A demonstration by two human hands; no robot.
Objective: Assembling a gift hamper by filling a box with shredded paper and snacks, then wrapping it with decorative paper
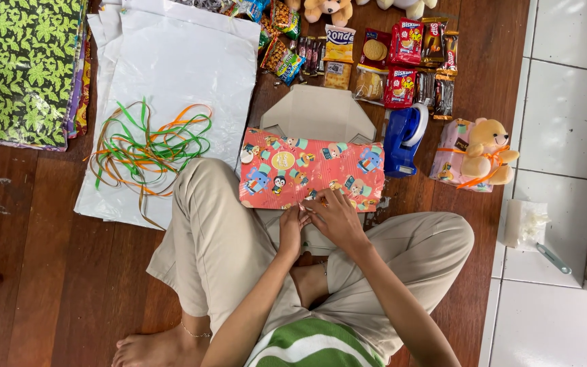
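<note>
Lying crosswise, wrap paper [310, 170]; hands [327, 221] at near edge.

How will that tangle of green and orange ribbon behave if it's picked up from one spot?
The ribbon tangle looks thin and loosely looped, so it would probably droop limp and trail strands rather than hold its shape. It likely weighs next to nothing. Lying on smooth white plastic sheets, it would probably slide easily if pushed, with the loops snagging on each other.
</note>
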